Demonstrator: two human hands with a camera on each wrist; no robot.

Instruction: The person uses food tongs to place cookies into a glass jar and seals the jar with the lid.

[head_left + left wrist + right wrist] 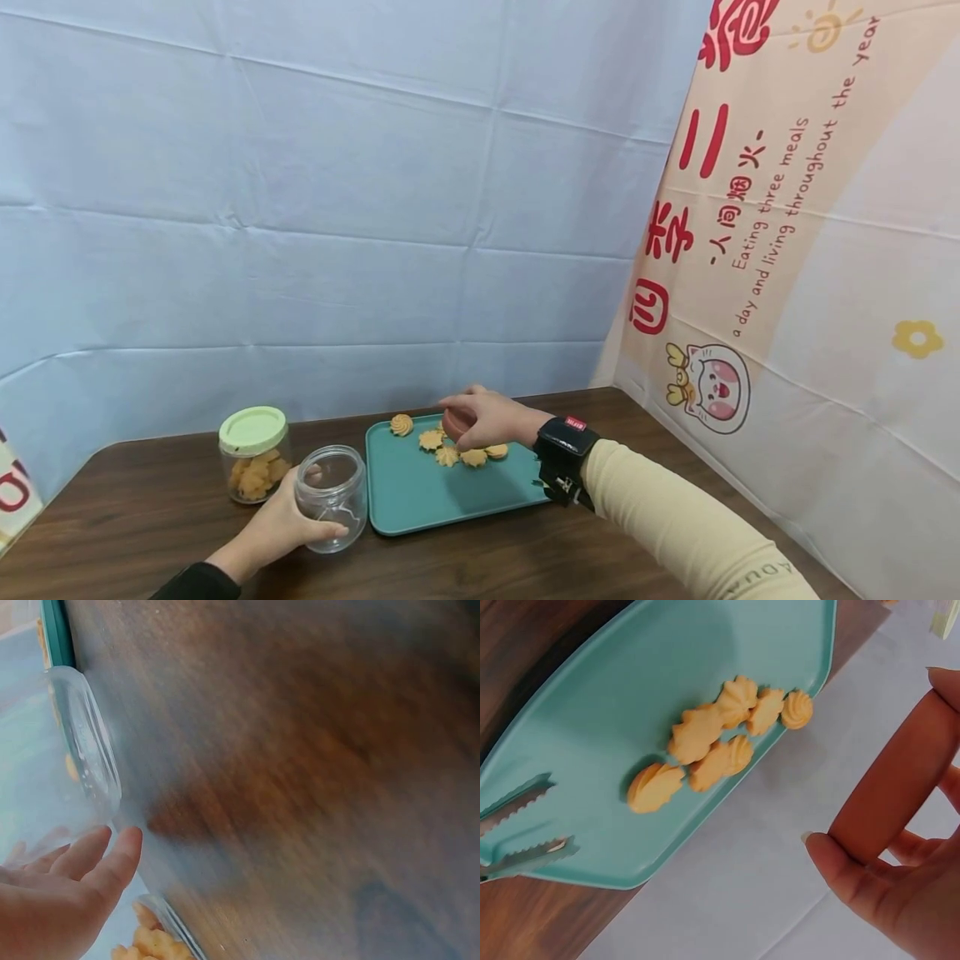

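Note:
My left hand (279,523) holds a clear jar (347,510) upright on the table, thumb across its near side. The jar has no lid on, and no biscuits show inside. Above the teal tray (405,507), my right hand (491,417) grips a reddish-brown round lid (900,780) by its edge, between thumb and fingers. Several golden biscuits (697,735) lie below on the tray, partly hidden by that hand in the head view. Metal tongs (514,805) with toothed ends rest on the tray in the right wrist view.
A second jar (258,475) with a light green lid (252,430) stands left of the left hand, part-filled with biscuits. The dark wooden table (135,517) meets a pale blue cloth (337,208) behind. A printed cloth (817,275) hangs along the right side.

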